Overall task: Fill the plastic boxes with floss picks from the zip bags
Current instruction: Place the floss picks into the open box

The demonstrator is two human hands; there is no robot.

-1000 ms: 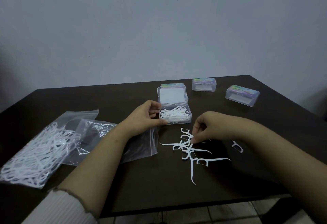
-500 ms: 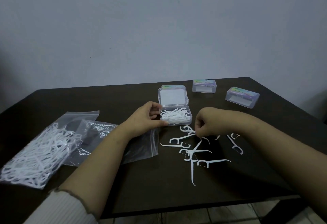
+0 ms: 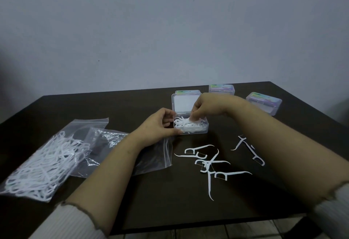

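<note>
An open clear plastic box (image 3: 204,129) with its lid up stands mid-table, holding a heap of white floss picks. My left hand (image 3: 160,125) grips the box's left side. My right hand (image 3: 203,109) hovers over the box, fingertips pinched on floss picks that touch the heap inside. Several loose floss picks (image 3: 209,163) lie on the dark table in front of the box, and two more floss picks (image 3: 249,149) lie beside my right forearm. At the left, a zip bag full of floss picks (image 3: 41,167) lies flat. An emptier zip bag (image 3: 117,150) lies under my left forearm.
Two closed plastic boxes stand at the back right: one box (image 3: 221,89) behind my right hand, the other box (image 3: 264,102) near the table's right edge. The dark table (image 3: 113,106) ends at a grey wall; its front edge shows tiled floor below.
My right hand lifted from the loose picks on the table and moved up and back over the open box, carrying picks. My left hand stayed on the box.
</note>
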